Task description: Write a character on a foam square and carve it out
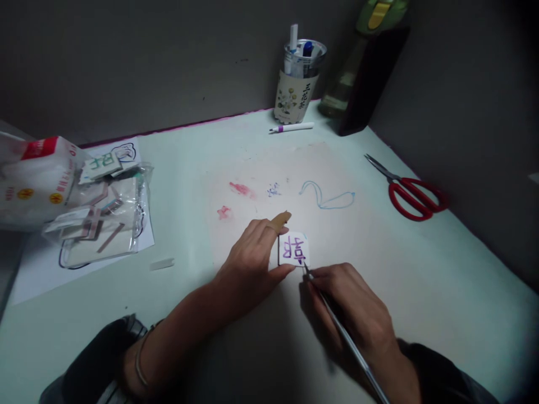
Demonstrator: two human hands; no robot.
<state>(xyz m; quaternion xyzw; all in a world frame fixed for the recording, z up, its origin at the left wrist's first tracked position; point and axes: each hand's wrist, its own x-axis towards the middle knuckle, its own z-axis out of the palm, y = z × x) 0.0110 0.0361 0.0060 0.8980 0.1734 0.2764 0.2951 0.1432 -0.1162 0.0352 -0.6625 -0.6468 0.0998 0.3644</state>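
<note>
A small white square block (293, 249) with purple characters drawn on it lies on the table in front of me. My left hand (252, 258) grips its left side between thumb and fingers; a tan cover wraps one fingertip. In my right hand (353, 303) is a slim, silver-handled craft knife (347, 339), held like a pen. Its pointed tip meets the block's lower right corner, by the purple strokes. Part of the handle is hidden behind my fingers.
Red-handled scissors (415, 196) lie at the right. Behind are a purple marker (291, 128), a cup of pens (295, 92), a bottle (337, 92) and a dark upright slab (370, 84). Clear bags of blocks (109, 238) and a white strip (162, 264) lie left.
</note>
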